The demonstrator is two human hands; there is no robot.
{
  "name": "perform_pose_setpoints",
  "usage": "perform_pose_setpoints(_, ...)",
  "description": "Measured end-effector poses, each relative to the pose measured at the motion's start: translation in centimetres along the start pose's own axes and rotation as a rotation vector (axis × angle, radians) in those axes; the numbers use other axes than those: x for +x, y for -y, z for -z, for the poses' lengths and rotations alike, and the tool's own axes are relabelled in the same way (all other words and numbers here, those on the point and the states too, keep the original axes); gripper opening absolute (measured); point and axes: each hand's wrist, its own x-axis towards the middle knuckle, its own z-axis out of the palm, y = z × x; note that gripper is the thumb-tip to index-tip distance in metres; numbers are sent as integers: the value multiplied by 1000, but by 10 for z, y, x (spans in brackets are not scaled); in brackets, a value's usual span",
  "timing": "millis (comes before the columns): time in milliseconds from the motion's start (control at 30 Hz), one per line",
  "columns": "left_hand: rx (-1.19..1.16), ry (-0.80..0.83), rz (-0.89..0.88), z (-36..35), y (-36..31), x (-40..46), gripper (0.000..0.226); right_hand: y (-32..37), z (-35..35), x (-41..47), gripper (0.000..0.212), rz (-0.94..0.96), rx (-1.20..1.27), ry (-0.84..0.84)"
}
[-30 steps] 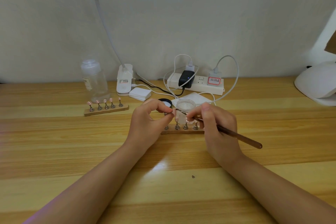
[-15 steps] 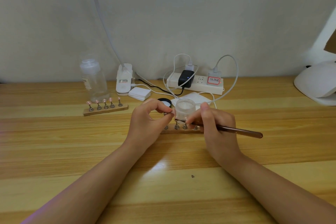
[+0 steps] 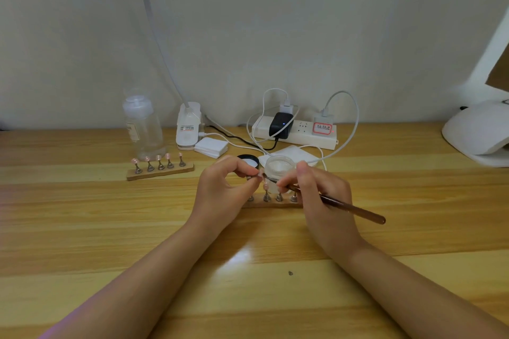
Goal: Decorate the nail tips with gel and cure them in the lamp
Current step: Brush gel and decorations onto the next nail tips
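Left hand [image 3: 223, 190] pinches one nail tip [image 3: 261, 172] on its stand, lifted above the rack [image 3: 271, 203] between the hands. Right hand [image 3: 322, 195] grips the brush [image 3: 349, 208]; its bristles, half a second ago lower by the jar [image 3: 279, 166], now touch the tip. Judged: gel application under way; lamp [image 3: 473, 135] far right, unused.

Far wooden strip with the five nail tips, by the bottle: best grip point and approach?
Pinch the wooden strip by its short ends, coming from above, probably best. It lies flat on the table, and the stands with nail tips crowd its top, so the ends are the bare parts.
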Motion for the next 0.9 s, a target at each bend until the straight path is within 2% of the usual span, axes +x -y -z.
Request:
perform_pose_setpoints(133, 3, -2, 0, 0, 0, 0, 11, 0, -1, -2, 45, -74, 56, 12)
perform_pose_setpoints(333, -5, 4, 11, 0, 0, 0, 11, 1, 1, 1, 39, 19, 95, -57)
perform_pose_setpoints(533, -5, 21, -4, 0, -2, 0, 14, 1, -1, 2, 36, -58, 83, -47)
perform_pose_setpoints(700, 8, 26, -9, 1, -2, -1, 20, 3, -1, 0, 42, -76, 131, -44)
perform_pose_setpoints(900, -3, 24, 21, 0, -1, -1, 11, 4, 0, -1, 48, -109, 184, -48)
